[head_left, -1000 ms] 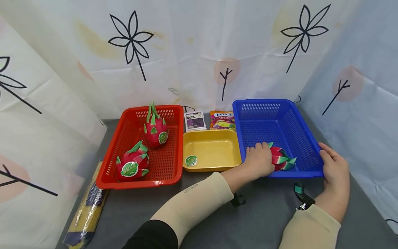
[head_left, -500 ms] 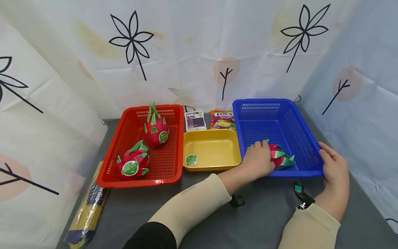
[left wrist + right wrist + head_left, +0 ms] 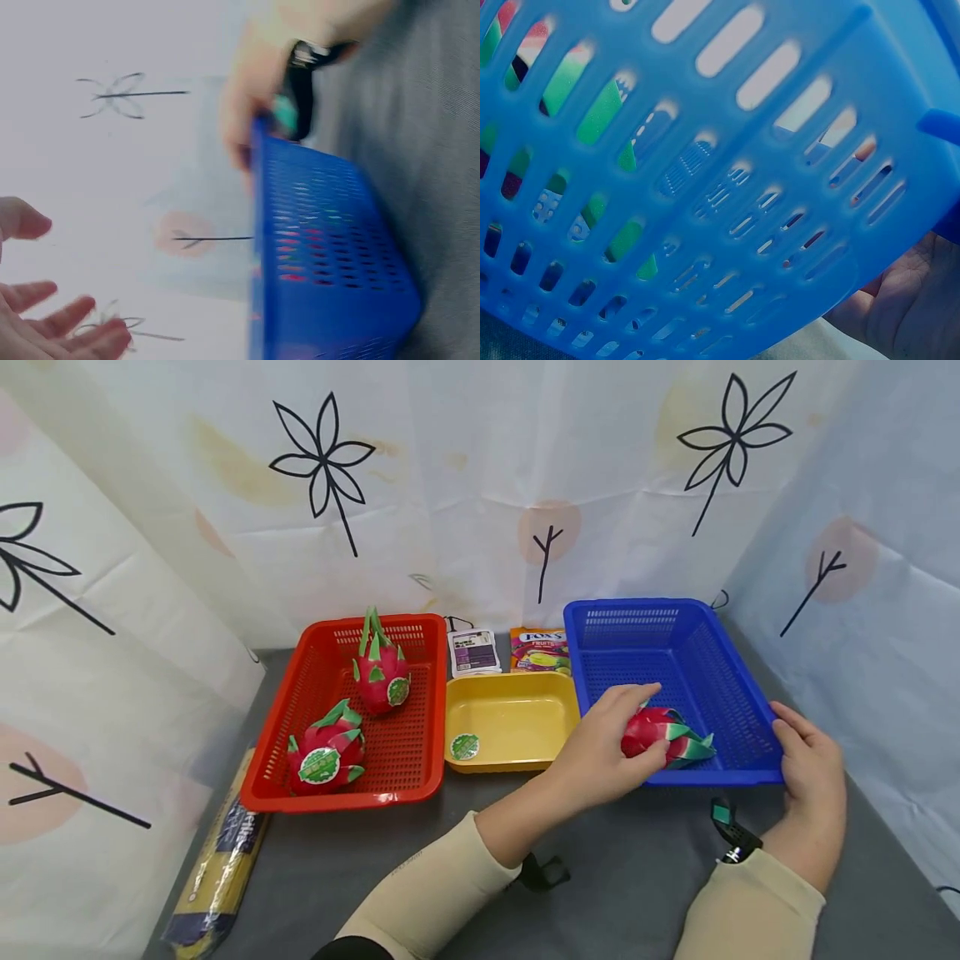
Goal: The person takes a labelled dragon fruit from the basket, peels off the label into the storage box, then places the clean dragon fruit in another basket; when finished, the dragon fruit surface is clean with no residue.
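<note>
My left hand (image 3: 596, 752) is over the near left part of the blue basket (image 3: 738, 693), its thumb and fingers spread with nothing between them. Just beyond its thumb a pink dragon fruit (image 3: 660, 733) with green-tipped scales lies on its side in the basket. In the left wrist view the spread fingers (image 3: 56, 319) show apart from the basket wall (image 3: 345, 225). My right hand (image 3: 813, 777) grips the basket's right rim near the front corner. Through the slots in the right wrist view, green scales (image 3: 600, 120) of the fruit show.
A red basket (image 3: 416, 789) on the left holds two dragon fruits with green round stickers. Between the baskets sits a yellow tray (image 3: 517, 718) with a sticker in it. Behind it are a white packet (image 3: 474, 652) and a candy bag (image 3: 540, 650). A pasta pack (image 3: 217, 868) lies far left.
My left hand has let go of the dragon fruit in the blue basket, drawn back slightly and spread its fingers. More of the fruit shows. My right hand has stayed on the rim.
</note>
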The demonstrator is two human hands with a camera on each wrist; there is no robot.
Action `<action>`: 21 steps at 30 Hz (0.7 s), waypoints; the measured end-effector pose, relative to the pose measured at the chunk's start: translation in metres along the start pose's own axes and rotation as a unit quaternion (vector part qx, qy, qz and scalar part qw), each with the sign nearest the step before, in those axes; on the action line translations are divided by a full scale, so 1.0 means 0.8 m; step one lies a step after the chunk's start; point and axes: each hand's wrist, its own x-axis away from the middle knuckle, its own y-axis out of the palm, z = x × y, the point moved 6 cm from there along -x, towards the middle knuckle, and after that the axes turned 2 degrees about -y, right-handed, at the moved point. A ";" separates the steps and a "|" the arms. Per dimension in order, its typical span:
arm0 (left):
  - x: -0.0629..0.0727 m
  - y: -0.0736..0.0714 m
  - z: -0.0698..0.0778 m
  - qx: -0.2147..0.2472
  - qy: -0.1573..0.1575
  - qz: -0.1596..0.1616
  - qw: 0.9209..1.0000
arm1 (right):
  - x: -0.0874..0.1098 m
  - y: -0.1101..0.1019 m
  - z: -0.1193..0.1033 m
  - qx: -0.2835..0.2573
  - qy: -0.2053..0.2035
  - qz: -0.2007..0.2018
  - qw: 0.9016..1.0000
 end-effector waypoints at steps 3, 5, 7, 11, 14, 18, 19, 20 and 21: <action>0.019 -0.028 0.017 0.033 0.059 0.033 0.997 | -0.001 -0.001 0.000 0.003 0.006 0.002 1.000; 0.033 -0.049 0.023 0.045 0.094 0.062 0.993 | -0.001 -0.001 0.000 0.008 0.011 0.003 1.000; 0.048 -0.071 0.028 0.057 0.116 0.089 0.988 | 0.000 -0.001 0.001 0.010 0.014 0.002 1.000; 0.080 -0.116 0.034 0.069 0.140 0.133 0.979 | 0.000 -0.002 0.003 0.009 0.017 -0.004 1.000; 0.103 -0.147 0.036 0.060 0.147 0.167 0.973 | 0.001 -0.002 0.002 0.010 0.017 -0.005 1.000; 0.136 -0.188 0.030 0.023 0.150 0.223 0.963 | 0.001 -0.002 0.002 0.010 0.014 -0.002 1.000; 0.145 -0.197 0.027 0.016 0.150 0.238 0.960 | 0.001 -0.002 0.002 0.009 0.013 -0.002 1.000; 0.154 -0.206 0.023 0.009 0.149 0.254 0.956 | 0.001 -0.002 0.002 0.008 0.012 -0.002 1.000; 0.163 -0.215 0.020 0.003 0.150 0.269 0.951 | 0.002 -0.001 0.002 0.008 0.012 -0.004 1.000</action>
